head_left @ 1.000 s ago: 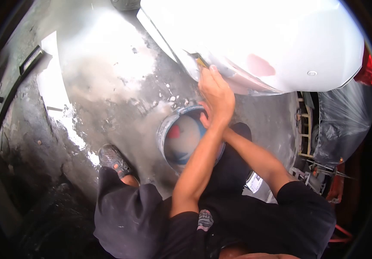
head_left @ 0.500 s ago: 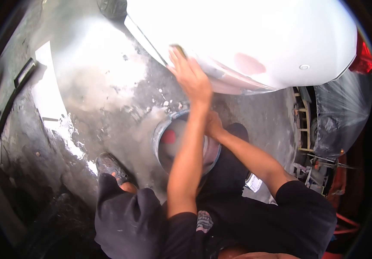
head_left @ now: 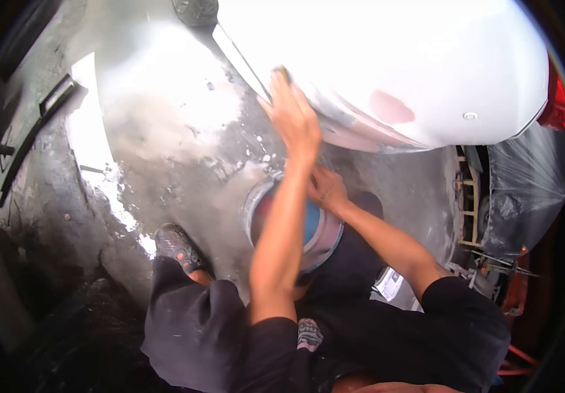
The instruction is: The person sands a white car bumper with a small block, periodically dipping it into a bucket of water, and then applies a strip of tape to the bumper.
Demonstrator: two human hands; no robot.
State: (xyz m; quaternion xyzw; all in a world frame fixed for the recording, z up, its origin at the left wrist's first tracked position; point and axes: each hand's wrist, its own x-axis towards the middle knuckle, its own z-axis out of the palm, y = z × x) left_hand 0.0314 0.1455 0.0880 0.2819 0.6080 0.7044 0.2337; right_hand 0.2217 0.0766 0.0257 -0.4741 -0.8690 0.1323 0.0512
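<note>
My left hand (head_left: 297,120) lies along the lower edge of a white car's rear body (head_left: 452,59). Under its outstretched fingers is a small yellowish-brown pad (head_left: 283,72), of which only the tip shows. Pinkish patches (head_left: 392,107) mark the white paint to the right. Below my left forearm stands a bucket (head_left: 327,243) with bluish liquid and something red inside, partly covered by the arm. My right hand (head_left: 327,188) is at the bucket's upper right side with its fingers curled. The left forearm hides its fingertips, so what they hold cannot be seen.
Wet grey concrete floor (head_left: 184,177) surrounds the bucket. A black curved trim piece (head_left: 30,141) lies at the left. A wheel (head_left: 196,10) shows at the top. At the right are a red tail light (head_left: 559,105), a plastic-covered object (head_left: 528,190) and a slatted frame (head_left: 469,196).
The whole view has shifted slightly, moving the scene right and down. My left hand remains on the car's lower edge with the pad. More of my right hand shows beside the left forearm.
</note>
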